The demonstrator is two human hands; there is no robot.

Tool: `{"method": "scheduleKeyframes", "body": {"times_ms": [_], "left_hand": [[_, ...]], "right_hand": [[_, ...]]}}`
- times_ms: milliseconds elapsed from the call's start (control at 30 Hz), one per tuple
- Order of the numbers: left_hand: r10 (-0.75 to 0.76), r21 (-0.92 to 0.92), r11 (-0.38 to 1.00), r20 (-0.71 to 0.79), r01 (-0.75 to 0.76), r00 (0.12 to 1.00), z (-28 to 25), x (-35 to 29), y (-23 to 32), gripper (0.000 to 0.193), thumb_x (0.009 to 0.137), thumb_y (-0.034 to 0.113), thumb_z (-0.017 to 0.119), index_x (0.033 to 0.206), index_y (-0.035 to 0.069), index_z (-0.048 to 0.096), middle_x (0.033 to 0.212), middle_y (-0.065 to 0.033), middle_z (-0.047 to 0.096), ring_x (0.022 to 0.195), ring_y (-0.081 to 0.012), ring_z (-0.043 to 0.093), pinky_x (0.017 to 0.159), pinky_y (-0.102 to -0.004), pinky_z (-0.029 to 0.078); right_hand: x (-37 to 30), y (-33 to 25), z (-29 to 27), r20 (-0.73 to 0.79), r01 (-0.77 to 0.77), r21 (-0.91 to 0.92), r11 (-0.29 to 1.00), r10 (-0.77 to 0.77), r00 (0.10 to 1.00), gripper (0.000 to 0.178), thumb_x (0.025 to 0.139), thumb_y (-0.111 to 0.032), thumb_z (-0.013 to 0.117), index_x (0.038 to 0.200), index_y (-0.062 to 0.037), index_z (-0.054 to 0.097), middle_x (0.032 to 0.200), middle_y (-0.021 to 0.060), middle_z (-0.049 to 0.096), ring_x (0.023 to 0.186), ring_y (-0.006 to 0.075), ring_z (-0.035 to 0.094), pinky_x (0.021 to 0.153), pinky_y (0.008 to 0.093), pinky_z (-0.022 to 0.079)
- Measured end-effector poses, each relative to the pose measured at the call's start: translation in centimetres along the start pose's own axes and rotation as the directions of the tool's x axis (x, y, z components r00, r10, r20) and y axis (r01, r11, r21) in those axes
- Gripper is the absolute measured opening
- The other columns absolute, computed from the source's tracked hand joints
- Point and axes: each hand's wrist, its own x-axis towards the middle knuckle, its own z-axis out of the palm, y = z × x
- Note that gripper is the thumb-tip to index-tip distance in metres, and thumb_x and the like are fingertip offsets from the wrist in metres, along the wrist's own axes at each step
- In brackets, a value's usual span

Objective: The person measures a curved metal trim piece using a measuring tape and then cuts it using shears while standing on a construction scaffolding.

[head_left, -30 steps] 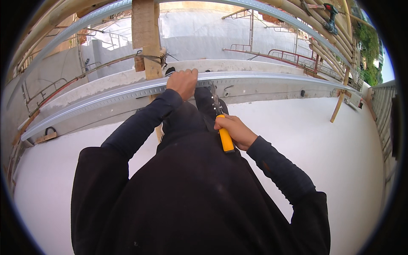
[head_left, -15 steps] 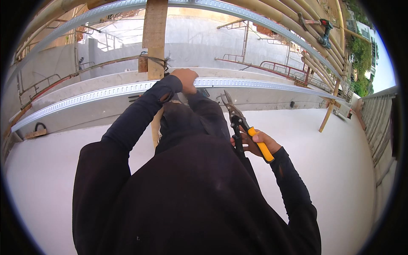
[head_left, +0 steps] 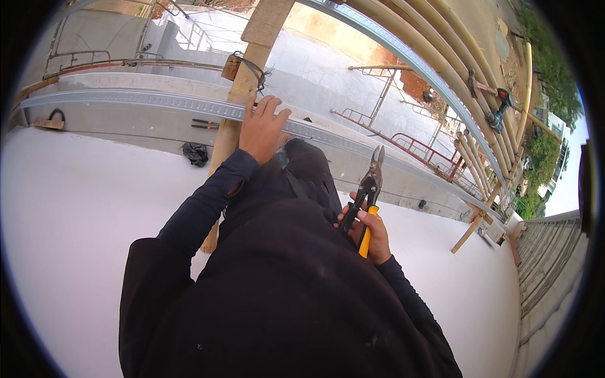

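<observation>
A long, slotted galvanised metal channel (head_left: 145, 99) runs across in front of me, passing the upright wooden post (head_left: 242, 82). My left hand (head_left: 261, 129) is on this channel just right of the post, fingers bent over its far edge and the thumb partly hidden below. In my right hand (head_left: 370, 232) is a pair of tin snips (head_left: 372, 179) with one yellow and one black handle. Their jaws point up and away from me, near the channel but apart from it. The snips' blades look slightly parted.
A second metal channel (head_left: 403, 50) lies along the bamboo poles (head_left: 435, 38). A hammer (head_left: 482, 86) and a cordless drill (head_left: 500, 113) rest on those poles. Pliers (head_left: 205, 124) and a crumpled black bag (head_left: 195, 154) lie left of my legs. Scaffold frames (head_left: 381, 97) stand beyond the ledge.
The view has turned, tilting the channel down to the right. My left hand's fingers have spread on the channel. The snips have turned more upright, with their handles closer together.
</observation>
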Motion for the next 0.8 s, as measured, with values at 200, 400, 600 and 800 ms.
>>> {"method": "scheduleKeyframes", "body": {"times_ms": [200,400,600,800], "left_hand": [[-0.481,-0.583,-0.253,0.768,0.772,0.422,7.4,-9.4,2.4,0.06,0.083,0.042,0.073,0.129,0.011,0.052,0.119,-0.0073,0.056,0.114,-0.0218,0.052,0.094,-0.0346,0.044],[-0.435,-0.525,-0.838,0.478,-0.15,0.763,11.6,-4.4,3.7,0.066,0.084,0.043,0.071,0.133,0.007,0.045,0.116,-0.0145,0.058,0.112,-0.0274,0.055,0.096,-0.041,0.045],[-0.782,-0.79,-0.598,0.538,-0.136,0.314,11.1,-1.9,5.7,0.033,0.084,0.02,0.072,0.103,-0.006,0.062,0.093,-0.0112,0.066,0.091,-0.0231,0.063,0.083,-0.0354,0.047],[-0.907,-0.907,-0.421,0.421,-0.009,0.027,9.4,-2.0,6.1,0.036,0.079,0.02,0.074,0.101,-0.008,0.065,0.096,-0.0101,0.066,0.085,-0.0184,0.059,0.077,-0.0305,0.045]], "right_hand": [[1.0,-4.5,-1.9,0.263,-0.17,-0.274,0.947,0.243,0.934,0.076,0.071,-0.003,0.057,0.143,-0.0052,0.033,0.111,0.0129,0.058,0.108,0.0245,0.059,0.099,0.0383,0.046],[3.4,-11.3,-0.8,0.19,0.19,-0.982,0.013,0.174,0.966,0.084,0.064,-0.017,0.066,0.141,-0.0017,0.037,0.109,0.0189,0.056,0.102,0.0317,0.057,0.095,0.038,0.043],[6.6,-15.0,2.1,0.489,0.197,-0.387,-0.901,-0.019,0.872,0.094,0.063,-0.028,0.068,0.147,-0.0091,0.03,0.108,0.0256,0.048,0.104,0.0409,0.048,0.087,0.0555,0.038],[7.9,-13.7,6.9,0.473,0.228,-0.189,-0.955,0.115,0.873,0.095,0.063,-0.029,0.069,0.149,-0.0148,0.029,0.11,0.0269,0.05,0.111,0.0415,0.047,0.088,0.0574,0.037]]}}
